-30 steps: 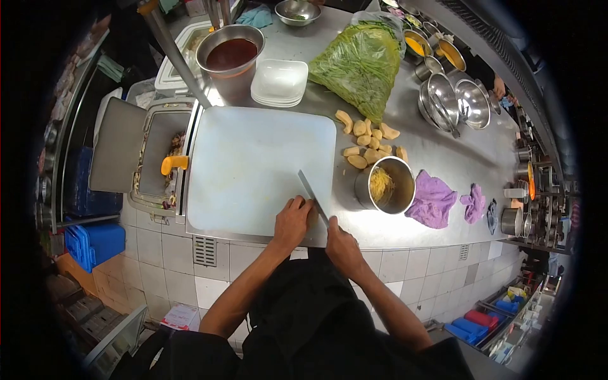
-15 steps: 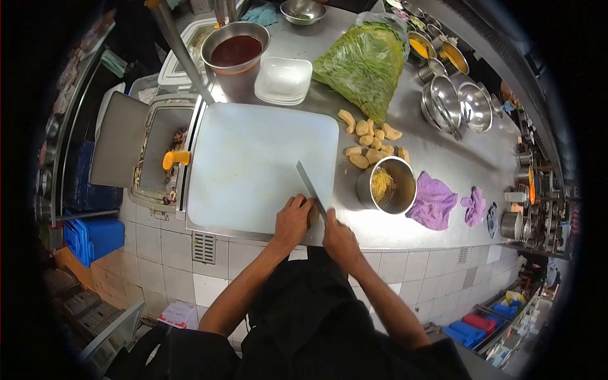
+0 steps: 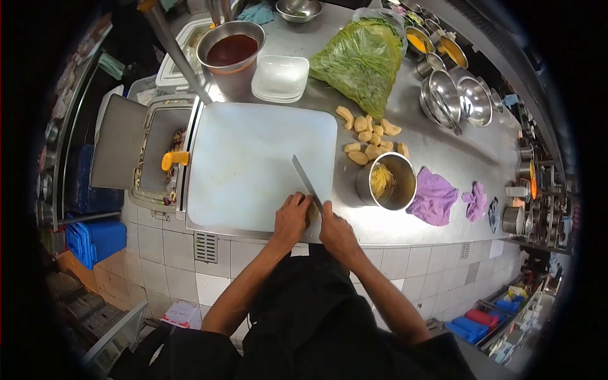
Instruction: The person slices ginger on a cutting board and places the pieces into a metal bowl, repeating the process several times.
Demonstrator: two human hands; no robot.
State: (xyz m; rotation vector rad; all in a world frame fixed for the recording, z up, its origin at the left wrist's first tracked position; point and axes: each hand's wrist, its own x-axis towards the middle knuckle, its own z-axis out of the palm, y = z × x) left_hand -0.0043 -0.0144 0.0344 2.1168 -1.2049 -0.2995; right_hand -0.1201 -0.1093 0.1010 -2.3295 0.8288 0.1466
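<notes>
My right hand (image 3: pixel 338 235) is wrapped round the handle of a knife (image 3: pixel 305 180), whose blade points up and to the left over the white cutting board (image 3: pixel 259 158). Close beside the blade, my left hand (image 3: pixel 292 218) rests on the board's lower right part with its fingers bent together. Something small and pale yellow shows between the fingers and the knife, mostly hidden. Right of the board stands a steel pot (image 3: pixel 403 185) holding thin yellow shreds (image 3: pixel 381 180). Peeled pale yellow pieces (image 3: pixel 358 157) lie just behind the pot.
Behind the board are stacked white dishes (image 3: pixel 280 77), a pot of dark red liquid (image 3: pixel 232 50) and a green leafy bundle in plastic (image 3: pixel 364 63). A waste bin (image 3: pixel 152 152) adjoins the left edge. Purple cloths (image 3: pixel 433 197) and steel bowls (image 3: pixel 474 101) are on the right.
The knife and my right hand have shifted slightly up and to the left. My left hand stays at nearly the same place. The whole view has moved a little.
</notes>
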